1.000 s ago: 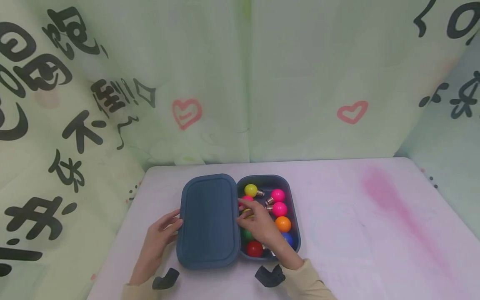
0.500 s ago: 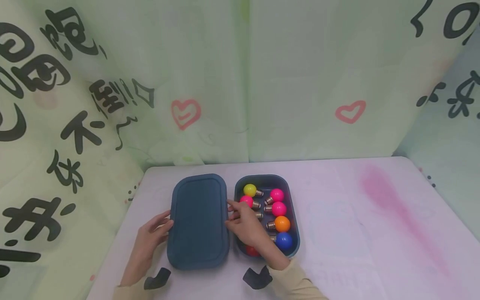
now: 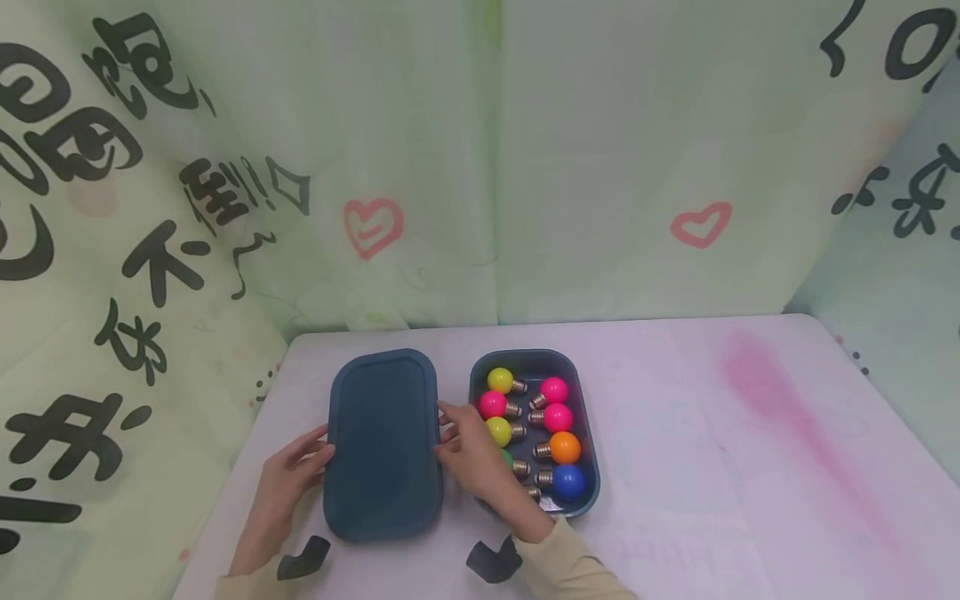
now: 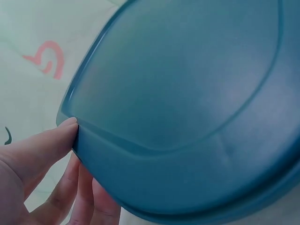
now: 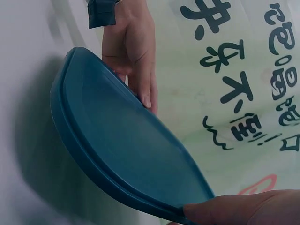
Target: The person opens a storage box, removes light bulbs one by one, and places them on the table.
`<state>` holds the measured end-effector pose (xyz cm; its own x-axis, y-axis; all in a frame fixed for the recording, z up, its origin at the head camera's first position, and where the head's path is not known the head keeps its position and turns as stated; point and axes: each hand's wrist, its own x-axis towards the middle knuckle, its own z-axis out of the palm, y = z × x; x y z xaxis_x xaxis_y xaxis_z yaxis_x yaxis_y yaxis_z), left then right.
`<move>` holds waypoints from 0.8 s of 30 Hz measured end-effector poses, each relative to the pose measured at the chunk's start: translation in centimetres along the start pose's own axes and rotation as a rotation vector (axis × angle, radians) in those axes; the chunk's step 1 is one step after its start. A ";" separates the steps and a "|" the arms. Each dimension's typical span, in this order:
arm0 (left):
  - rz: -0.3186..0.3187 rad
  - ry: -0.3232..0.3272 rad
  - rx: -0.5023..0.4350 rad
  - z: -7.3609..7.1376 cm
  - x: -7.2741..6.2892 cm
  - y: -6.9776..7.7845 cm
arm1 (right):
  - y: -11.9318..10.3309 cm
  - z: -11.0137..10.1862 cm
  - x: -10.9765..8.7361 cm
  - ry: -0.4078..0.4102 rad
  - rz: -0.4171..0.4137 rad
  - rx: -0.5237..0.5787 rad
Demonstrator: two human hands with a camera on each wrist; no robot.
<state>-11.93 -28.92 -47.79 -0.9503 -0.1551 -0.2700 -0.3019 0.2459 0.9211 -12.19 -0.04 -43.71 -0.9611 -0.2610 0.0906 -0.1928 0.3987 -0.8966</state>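
A dark blue rectangular lid with rounded corners is held between both hands, left of the box. My left hand grips its left edge; in the left wrist view the thumb lies on top and the other fingers come from below. At the opposite edge my right hand pinches the lid, its thumb on the rim in the right wrist view. A shadow under the lid shows there on the table. The matching box stands uncovered, holding several coloured light bulbs, including an orange bulb and a blue bulb.
The box and hands are over a white-covered table with a pink smear at its right. Pale green printed cloth hangs behind the far edge and along both sides. My right forearm crosses the box's near left corner.
Both hands have carried the lid leftward, away from the box. A gap now shows between lid and box, and more bulbs on the box's left side are visible.
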 end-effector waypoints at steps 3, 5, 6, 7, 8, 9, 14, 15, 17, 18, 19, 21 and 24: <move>-0.021 0.006 0.004 -0.3 0.1 -0.1 | -0.2 0.4 0.0 0.006 -0.001 -0.012; -0.034 0.010 0.012 -0.4 0.0 -0.2 | -0.3 0.6 0.1 0.006 0.004 -0.021; -0.036 0.012 0.014 -0.5 0.0 -0.2 | -0.3 0.7 0.2 0.005 0.011 -0.026; -0.036 0.015 0.019 -0.5 0.0 -0.3 | -0.4 0.8 0.2 0.002 0.016 -0.034; -0.035 0.018 0.021 -0.6 0.0 -0.3 | -0.3 1.0 0.3 -0.001 0.018 -0.043; -0.031 0.020 0.023 -0.6 0.0 -0.3 | -0.3 1.1 0.3 -0.006 0.022 -0.054; -0.022 0.031 0.016 -0.7 0.2 -0.5 | -0.1 1.8 0.5 -0.027 0.043 -0.091; -0.023 0.032 0.016 -0.8 0.2 -0.5 | -0.2 1.9 0.6 -0.028 0.049 -0.091; -0.027 0.035 0.019 -0.8 0.2 -0.6 | -0.3 2.1 0.7 -0.027 0.051 -0.094; -0.028 0.036 0.023 -0.9 0.2 -0.6 | -0.3 2.2 0.7 -0.027 0.052 -0.093; -0.028 0.037 0.028 -0.9 0.2 -0.7 | -0.4 2.3 0.8 -0.028 0.056 -0.100; -0.026 0.038 0.036 -1.0 0.2 -0.7 | -0.4 2.5 0.9 -0.030 0.060 -0.126; -0.023 0.041 0.037 -1.0 0.3 -0.8 | -0.3 2.8 1.2 -0.039 0.064 -0.193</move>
<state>-11.93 -30.12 -48.32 -0.9393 -0.2002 -0.2788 -0.3272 0.2767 0.9036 -12.70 -2.91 -44.56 -0.9649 -0.2622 0.0154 -0.1693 0.5757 -0.8000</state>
